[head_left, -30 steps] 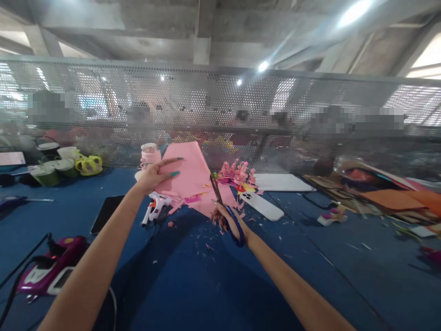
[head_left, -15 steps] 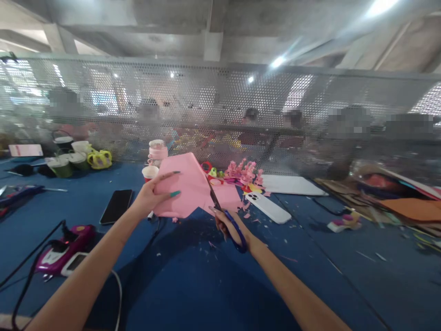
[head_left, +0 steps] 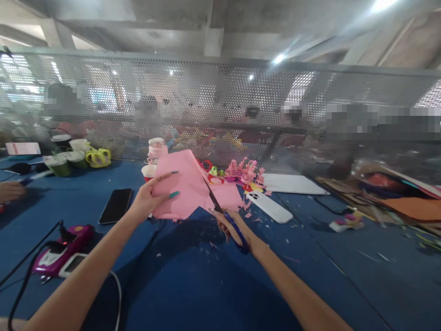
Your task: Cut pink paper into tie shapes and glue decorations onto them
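Gripping the pink paper sheet (head_left: 188, 186) between thumb and fingers, the left hand (head_left: 148, 202) holds it raised above the blue worktop (head_left: 193, 285), tilted, with its lower edge close to the surface. The right hand (head_left: 229, 225) is closed through the blue handles of the scissors (head_left: 223, 214); the blades point up and away from the hand and enter the sheet from its right edge.

Pink paper scraps (head_left: 257, 220) lie scattered on the worktop just beside and beyond the right hand. A white phone (head_left: 268, 207) lies face down just past the right hand, and a cluster of pink paper flowers (head_left: 246, 172) stands behind it. A white board (head_left: 292, 184) lies farther out on that side.

Left of the left hand, a black phone (head_left: 116, 205) lies flat. Behind the sheet stand a red cup (head_left: 148, 171) and a pink-capped jar (head_left: 156, 148). Nearer the person on the left, a purple device (head_left: 62, 250) with cables rests on the worktop. Far left, small pots (head_left: 69, 161) are grouped, and another person's hand (head_left: 10, 191) rests at the frame edge. A perforated metal screen (head_left: 220, 105) closes the worktop's far side.
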The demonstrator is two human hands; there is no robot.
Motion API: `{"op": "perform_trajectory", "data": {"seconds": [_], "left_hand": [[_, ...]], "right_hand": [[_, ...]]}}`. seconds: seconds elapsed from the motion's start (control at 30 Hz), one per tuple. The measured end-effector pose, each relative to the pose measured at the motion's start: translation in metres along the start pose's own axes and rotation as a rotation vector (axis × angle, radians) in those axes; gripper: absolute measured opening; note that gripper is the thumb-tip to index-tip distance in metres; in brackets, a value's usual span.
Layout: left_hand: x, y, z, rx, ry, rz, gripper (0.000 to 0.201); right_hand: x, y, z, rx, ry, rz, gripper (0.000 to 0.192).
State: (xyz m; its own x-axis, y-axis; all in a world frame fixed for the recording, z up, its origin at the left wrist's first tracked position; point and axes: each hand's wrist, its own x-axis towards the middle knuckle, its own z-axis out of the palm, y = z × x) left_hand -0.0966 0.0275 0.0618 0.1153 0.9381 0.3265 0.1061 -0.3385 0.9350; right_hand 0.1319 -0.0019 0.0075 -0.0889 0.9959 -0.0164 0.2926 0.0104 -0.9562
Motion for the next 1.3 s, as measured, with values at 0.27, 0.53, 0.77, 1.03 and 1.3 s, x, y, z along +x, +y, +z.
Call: {"op": "perform_trajectory", "data": {"seconds": [0.27, 0.53, 0.77, 1.03, 1.3], "left_hand": [[0.0, -0.002, 0.001, -0.048, 0.01, -0.015, 0.059], [0.0, -0.006, 0.001, -0.069, 0.0, 0.004, 0.058], [-0.001, -0.005, 0.002, -0.076, 0.003, 0.002, 0.055], [0.0, -0.01, 0.002, -0.075, -0.028, 0.016, 0.055], [-0.001, -0.011, 0.004, -0.029, -0.071, 0.004, 0.057]], "right_hand": [[0.003, 0.003, -0.001, -0.102, -0.023, -0.005, 0.049], [-0.002, -0.002, -0.003, -0.181, 0.03, -0.101, 0.044], [-0.004, -0.002, -0.003, -0.164, 0.079, -0.09, 0.046], [-0.003, 0.001, -0.004, -0.187, 0.094, -0.091, 0.048], [0.002, 0.005, -0.002, -0.131, 0.063, -0.064, 0.047]]}}
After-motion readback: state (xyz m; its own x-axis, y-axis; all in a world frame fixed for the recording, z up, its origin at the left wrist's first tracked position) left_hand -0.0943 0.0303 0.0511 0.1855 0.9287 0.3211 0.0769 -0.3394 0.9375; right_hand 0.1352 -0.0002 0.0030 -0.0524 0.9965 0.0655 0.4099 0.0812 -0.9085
